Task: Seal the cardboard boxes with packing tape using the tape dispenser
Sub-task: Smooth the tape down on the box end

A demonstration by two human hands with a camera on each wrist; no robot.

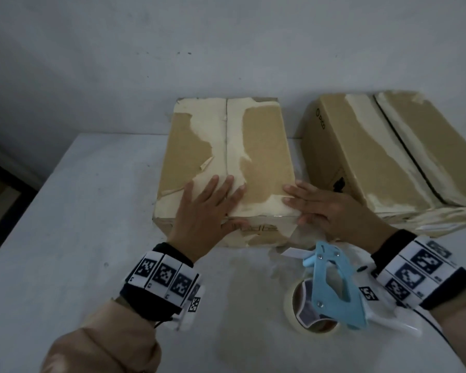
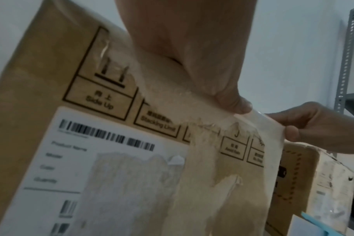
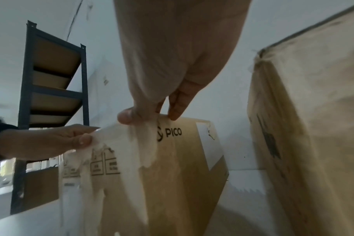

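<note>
Cardboard fills the middle of the head view: the near box sits on the white table, flaps closed, its top patched with pale torn paper and old tape along the centre seam. The left hand lies flat on the box's near edge at about 7 o'clock of the top face, fingers straight and spread across the seam, thumb hanging over the front face. The right hand lies at the near right corner, about 5 o'clock, fingers straight and pointing toward 9 o'clock, pressing the corner; neither hand grasps anything. In the left wrist view the thumb tip meets the top rim of the front face, above the shipping label.

At 5 o'clock from the box, just below the right wrist, the blue tape dispenser lies on its side on the table with its roll, untouched by either hand.

A second box stands at 3 o'clock, a narrow gap between the two. Open table stretches toward 9 o'clock and 6 o'clock. A wall rises close behind both boxes at 12 o'clock, and a dark metal shelf stands off to the left.
</note>
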